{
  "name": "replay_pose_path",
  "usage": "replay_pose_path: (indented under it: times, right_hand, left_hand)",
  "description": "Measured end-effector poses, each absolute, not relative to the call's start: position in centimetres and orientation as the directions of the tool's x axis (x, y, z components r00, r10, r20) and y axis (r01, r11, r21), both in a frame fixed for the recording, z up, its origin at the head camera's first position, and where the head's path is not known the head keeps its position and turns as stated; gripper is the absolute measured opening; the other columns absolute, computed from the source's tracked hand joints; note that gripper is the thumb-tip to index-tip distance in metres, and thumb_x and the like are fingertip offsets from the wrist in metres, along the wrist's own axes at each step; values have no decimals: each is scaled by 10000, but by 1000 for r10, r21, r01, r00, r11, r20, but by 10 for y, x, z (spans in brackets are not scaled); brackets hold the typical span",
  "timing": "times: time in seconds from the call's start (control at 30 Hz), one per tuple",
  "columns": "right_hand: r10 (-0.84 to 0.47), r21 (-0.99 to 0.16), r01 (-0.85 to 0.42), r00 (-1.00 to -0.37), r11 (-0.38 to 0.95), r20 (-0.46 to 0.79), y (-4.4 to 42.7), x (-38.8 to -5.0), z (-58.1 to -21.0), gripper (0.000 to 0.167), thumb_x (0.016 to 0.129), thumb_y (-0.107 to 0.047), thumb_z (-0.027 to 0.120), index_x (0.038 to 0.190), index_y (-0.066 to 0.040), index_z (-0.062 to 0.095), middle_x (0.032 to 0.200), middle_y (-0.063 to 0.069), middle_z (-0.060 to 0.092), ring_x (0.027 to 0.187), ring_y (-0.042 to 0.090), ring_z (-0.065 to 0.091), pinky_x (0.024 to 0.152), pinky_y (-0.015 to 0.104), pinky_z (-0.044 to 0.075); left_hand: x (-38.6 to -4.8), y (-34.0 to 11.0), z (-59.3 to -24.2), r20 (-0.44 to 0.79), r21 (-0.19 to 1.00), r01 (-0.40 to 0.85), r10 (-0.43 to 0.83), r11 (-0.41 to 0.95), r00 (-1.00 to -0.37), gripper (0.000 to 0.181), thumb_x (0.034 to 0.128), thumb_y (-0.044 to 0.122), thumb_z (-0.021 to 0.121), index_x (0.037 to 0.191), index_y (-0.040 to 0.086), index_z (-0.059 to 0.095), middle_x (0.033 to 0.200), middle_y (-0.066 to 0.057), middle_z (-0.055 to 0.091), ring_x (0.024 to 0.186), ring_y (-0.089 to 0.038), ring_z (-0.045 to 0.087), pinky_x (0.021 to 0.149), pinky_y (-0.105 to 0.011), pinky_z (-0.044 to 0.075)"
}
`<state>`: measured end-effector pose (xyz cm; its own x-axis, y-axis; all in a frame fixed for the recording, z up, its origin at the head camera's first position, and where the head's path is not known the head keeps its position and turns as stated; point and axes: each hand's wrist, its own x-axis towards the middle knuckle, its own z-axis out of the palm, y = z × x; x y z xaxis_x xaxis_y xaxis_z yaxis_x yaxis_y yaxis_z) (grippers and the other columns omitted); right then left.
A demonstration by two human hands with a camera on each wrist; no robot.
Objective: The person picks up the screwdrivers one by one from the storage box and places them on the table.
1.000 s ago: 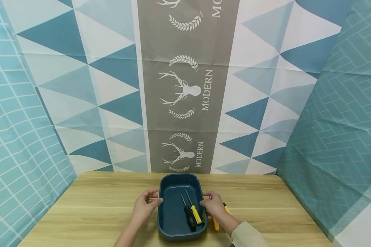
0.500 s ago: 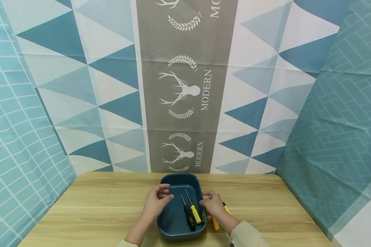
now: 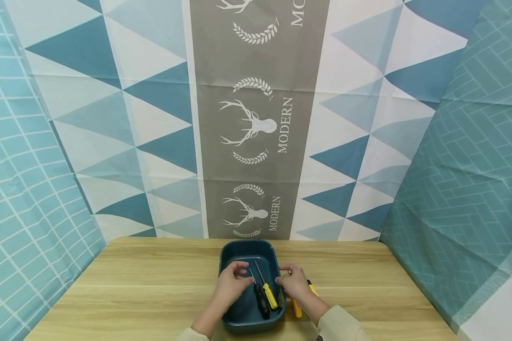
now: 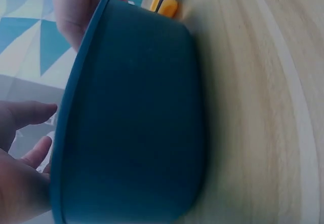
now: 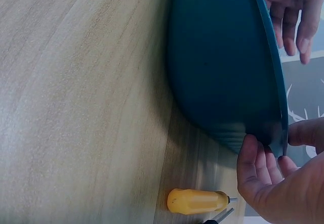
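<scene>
Honestly, from my remote seat, I take the left hand [image 3: 233, 285] first: it hangs over the bin [image 3: 251, 327], thumb and fingers apart, gripping nothing I can see. Brought down carelessly, it could jostle the black screwdriver [image 3: 261, 301] against the yellow screwdriver [image 3: 270, 296]. Further right, the right hand [image 3: 294, 282] pinches the bin's right wall; a hard tug there might shove the orange-handled tool [image 5: 197, 201] lying just outside. As for looks, the bin sits on the wooden table [image 3: 132, 284], deep teal and round-cornered, both screwdrivers slanting across its floor, thin shafts toward the far end.
</scene>
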<state>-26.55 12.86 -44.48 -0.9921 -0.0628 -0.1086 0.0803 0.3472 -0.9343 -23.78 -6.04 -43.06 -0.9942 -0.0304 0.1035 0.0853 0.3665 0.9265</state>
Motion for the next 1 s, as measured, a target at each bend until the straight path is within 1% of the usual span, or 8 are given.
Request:
replay_pose_path:
  times: [0.13, 0.3, 0.47, 0.6, 0.73, 0.83, 1.0]
  right_hand:
    - [-56, -931, 86, -992, 354, -112, 128, -266, -445, 408, 866, -82, 597, 1240, 41, 490, 915, 124, 573, 748, 199, 531, 598, 302, 483]
    - [-63, -936, 85, -992, 343, -113, 128, -265, -445, 408, 872, -77, 585, 1246, 48, 483, 896, 124, 579, 772, 223, 567, 610, 312, 501]
    - [-75, -940, 88, -990, 330, -119, 128, -265, -444, 410, 878, -70, 572, 1253, 60, 473, 894, 127, 581, 801, 238, 588, 645, 332, 521]
    - [-81, -940, 82, -990, 330, -115, 129, -265, -443, 412, 877, -73, 573, 1254, 61, 474, 900, 131, 577, 796, 236, 582, 637, 329, 516]
    - [-75, -938, 86, -990, 336, -117, 129, -265, -444, 416, 874, -83, 582, 1256, 46, 480, 912, 121, 574, 769, 213, 541, 612, 304, 485]
    - [-71, -937, 94, -990, 337, -124, 129, -265, -444, 419, 873, -88, 584, 1259, 37, 480, 916, 112, 568, 753, 199, 508, 606, 294, 466]
    - [-74, -937, 93, -989, 337, -125, 129, -265, -443, 418, 875, -84, 581, 1259, 41, 477, 903, 110, 564, 759, 201, 510, 607, 296, 471]
  left_hand:
    - [-241, -54, -436, 61, 929, 41, -42, 368, -997, 419, 758, 109, 728, 1137, 11, 579, 1049, -172, 605, 855, -195, 591, 696, -342, 509]
    - [-244, -48, -443, 13, 934, -6, -50, 357, -999, 446, 765, 99, 715, 1165, -16, 555, 1038, -166, 600, 880, -220, 585, 690, -359, 509]
    - [-246, -44, -449, -66, 942, -77, -46, 327, -997, 505, 777, 103, 711, 1210, -51, 501, 976, -158, 602, 739, -184, 579, 600, -317, 498]
    - [-249, -41, -453, -107, 931, -119, -54, 346, -993, 521, 776, 121, 715, 1211, -55, 488, 925, -131, 630, 657, -178, 573, 562, -301, 470]
    - [-251, -38, -456, -148, 915, -164, -69, 369, -986, 515, 773, 137, 714, 1199, -46, 491, 917, -120, 639, 677, -181, 582, 581, -315, 483]
    - [-253, -35, -458, -188, 905, -205, -82, 372, -979, 504, 763, 140, 715, 1180, -44, 499, 971, -151, 607, 726, -186, 594, 615, -343, 520]
    - [-253, -30, -458, -228, 891, -245, -90, 382, -969, 473, 738, 119, 717, 1128, -59, 517, 1005, -193, 567, 761, -212, 601, 648, -378, 544]
